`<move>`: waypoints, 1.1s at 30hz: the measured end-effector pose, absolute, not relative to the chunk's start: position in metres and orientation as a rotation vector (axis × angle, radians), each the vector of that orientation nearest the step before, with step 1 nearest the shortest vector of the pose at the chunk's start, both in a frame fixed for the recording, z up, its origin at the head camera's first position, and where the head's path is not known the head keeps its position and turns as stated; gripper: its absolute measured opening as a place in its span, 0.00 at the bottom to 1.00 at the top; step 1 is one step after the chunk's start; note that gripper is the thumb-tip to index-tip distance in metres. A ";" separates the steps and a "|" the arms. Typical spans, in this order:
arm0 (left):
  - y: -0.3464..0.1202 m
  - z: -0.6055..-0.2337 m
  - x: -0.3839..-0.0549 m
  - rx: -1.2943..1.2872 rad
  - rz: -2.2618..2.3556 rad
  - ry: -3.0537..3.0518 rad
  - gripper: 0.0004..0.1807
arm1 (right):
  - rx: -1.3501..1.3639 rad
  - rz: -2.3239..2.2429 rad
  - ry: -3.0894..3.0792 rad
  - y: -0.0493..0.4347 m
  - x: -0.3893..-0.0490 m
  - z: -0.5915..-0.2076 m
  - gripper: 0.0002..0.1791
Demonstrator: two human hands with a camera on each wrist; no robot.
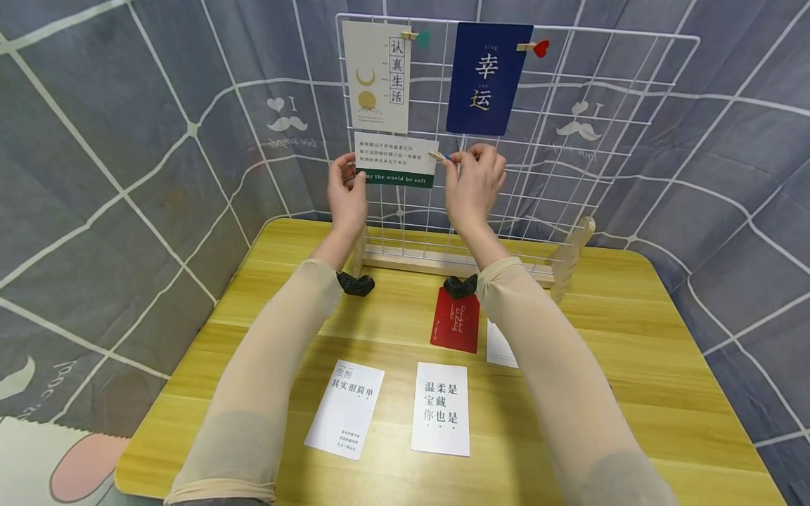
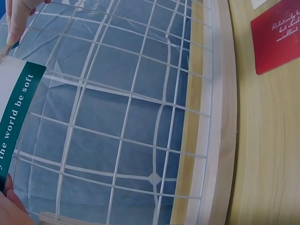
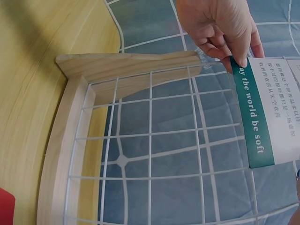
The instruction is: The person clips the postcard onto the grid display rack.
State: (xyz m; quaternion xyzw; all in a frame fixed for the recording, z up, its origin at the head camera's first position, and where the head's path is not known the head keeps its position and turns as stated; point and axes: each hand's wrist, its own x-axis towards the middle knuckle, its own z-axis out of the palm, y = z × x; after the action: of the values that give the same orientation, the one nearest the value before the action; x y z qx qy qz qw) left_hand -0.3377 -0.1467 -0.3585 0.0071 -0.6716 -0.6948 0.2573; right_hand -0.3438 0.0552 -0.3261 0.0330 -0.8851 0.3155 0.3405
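The person's left hand (image 1: 346,188) pinches the left edge of a white card with a dark green band reading "the world be soft" (image 1: 395,160), thumb in front and fingers curled behind it, pressing it against the upright white wire grid panel (image 1: 569,140). The right hand (image 1: 474,179), at 3 o'clock of the card, pinches a small wooden clothespin (image 1: 438,156) between thumb and fingertips at the card's upper right corner. The card sits in the grid's middle row, at 6 o'clock of a cream card with a gold moon and sun (image 1: 376,76), which a wooden peg holds at the top. At 3 o'clock of the cream card hangs a navy blue card with white and gold characters (image 1: 487,77), pegged with a red heart clip (image 1: 534,47). The grid stands in a pale wooden base (image 1: 418,263) at the far edge of the yellow wooden table (image 1: 664,365). On the table at 6 o'clock of the base lie a red card (image 1: 455,320), and nearer the person two white cards with black characters (image 1: 344,407) (image 1: 441,407).
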 end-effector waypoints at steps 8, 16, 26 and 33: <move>-0.148 -0.360 -0.339 0.019 -1.856 -1.839 0.19 | 0.084 0.833 -2.324 0.054 -0.344 -0.324 0.19; -0.147 -0.360 -0.336 0.025 -1.796 -1.866 0.20 | 0.079 0.822 -2.321 0.054 -0.343 -0.324 0.21; -0.146 -0.359 -0.335 0.043 -1.763 -1.873 0.20 | 0.111 0.808 -2.290 0.057 -0.341 -0.327 0.18; -0.146 -0.360 -0.334 0.035 -1.780 -1.833 0.20 | 0.153 0.834 -2.261 0.061 -0.336 -0.333 0.18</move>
State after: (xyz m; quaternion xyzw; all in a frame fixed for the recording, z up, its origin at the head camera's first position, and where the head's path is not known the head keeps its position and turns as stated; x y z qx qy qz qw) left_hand -0.3339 -0.1462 -0.3599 0.0133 -0.6868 -0.6668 0.2890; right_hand -0.3363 0.0611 -0.3326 0.0592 -0.8751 0.3228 0.3557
